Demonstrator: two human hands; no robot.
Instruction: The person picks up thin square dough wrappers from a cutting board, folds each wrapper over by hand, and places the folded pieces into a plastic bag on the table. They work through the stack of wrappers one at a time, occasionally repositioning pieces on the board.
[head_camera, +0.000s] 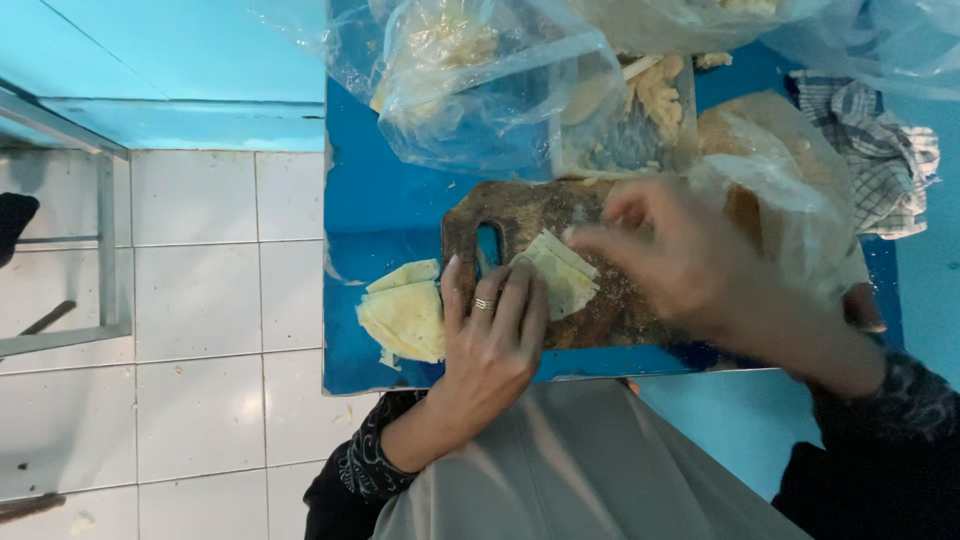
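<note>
My left hand (492, 335), a ring on one finger, rests flat on the near end of a dark wooden cutting board (530, 215) and presses its fingertips on a pale folded wrapper (560, 275). My right hand (680, 255), blurred by motion, reaches over the board with fingertips at the wrapper's far edge. A stack of pale folded wrappers (405, 315) lies just left of the board on the blue table (375, 210).
Clear plastic bags (470, 90) with yellowish food and a clear container (630, 120) crowd the table's far side. A bagged brown round item (770, 170) and a checked cloth (885, 160) lie right. White tiled floor (200, 300) spreads left.
</note>
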